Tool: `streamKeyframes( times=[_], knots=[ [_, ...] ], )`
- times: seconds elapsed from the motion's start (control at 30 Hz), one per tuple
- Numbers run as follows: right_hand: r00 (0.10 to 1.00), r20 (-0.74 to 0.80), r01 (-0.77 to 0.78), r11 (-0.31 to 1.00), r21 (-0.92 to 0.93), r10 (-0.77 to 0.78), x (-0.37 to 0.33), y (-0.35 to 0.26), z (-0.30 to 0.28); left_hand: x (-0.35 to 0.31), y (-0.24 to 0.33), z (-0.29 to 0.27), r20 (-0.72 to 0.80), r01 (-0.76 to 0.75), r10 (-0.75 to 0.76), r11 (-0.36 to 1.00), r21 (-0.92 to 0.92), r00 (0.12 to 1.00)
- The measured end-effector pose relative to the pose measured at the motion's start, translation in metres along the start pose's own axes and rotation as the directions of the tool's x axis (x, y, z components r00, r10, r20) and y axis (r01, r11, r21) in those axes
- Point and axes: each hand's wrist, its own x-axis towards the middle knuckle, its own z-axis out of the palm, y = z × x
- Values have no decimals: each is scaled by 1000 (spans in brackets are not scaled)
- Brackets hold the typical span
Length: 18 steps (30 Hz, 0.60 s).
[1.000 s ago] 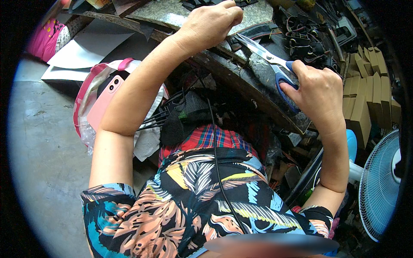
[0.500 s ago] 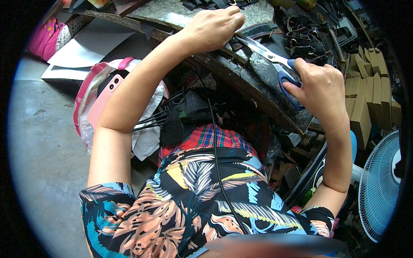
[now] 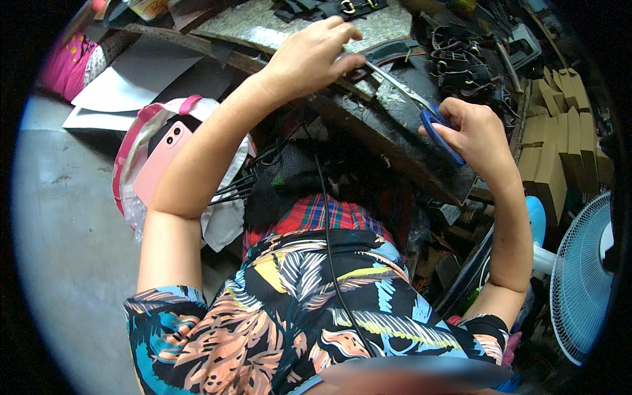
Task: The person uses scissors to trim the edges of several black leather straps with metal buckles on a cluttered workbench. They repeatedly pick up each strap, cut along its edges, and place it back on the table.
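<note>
My right hand [image 3: 479,135] grips scissors [image 3: 403,85] by their blue handles. The silver blades lie nearly together and point up and left over the workbench [image 3: 401,125]. Close to their tips is my left hand [image 3: 316,54], its thumb apart from the fingers and nothing visible between them. A dark curved strip with a reddish edge [image 3: 400,52] lies on the bench just beyond the blades. Behind my left hand are black straps with gold-coloured buckles [image 3: 342,9]. More black straps with metal fittings [image 3: 461,62] are heaped beyond the scissors.
Brown cardboard boxes [image 3: 550,161] stand at the right, near a fan [image 3: 579,283]. Beside my left forearm a pink phone [image 3: 160,164] rests in a pink-and-white bag [image 3: 122,161]. White sheets [image 3: 125,82] lie left of the bench. A black cable [image 3: 327,217] hangs before my body.
The scissor blades have come together. My left hand has moved slightly left and its thumb has parted from the fingers. My right hand has shifted a little left.
</note>
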Motion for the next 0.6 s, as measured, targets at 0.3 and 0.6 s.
streamKeyframes(
  times=[0.3,0.6],
  knots=[
    [974,-151,-158,984,78,169,-13,22,-10,-5,5,-23,158,83,-87,996,36,984],
    [970,-219,-146,975,-168,107,-17,22,-4,19,21,-19,135,-45,40,998,33,990]
  ],
)
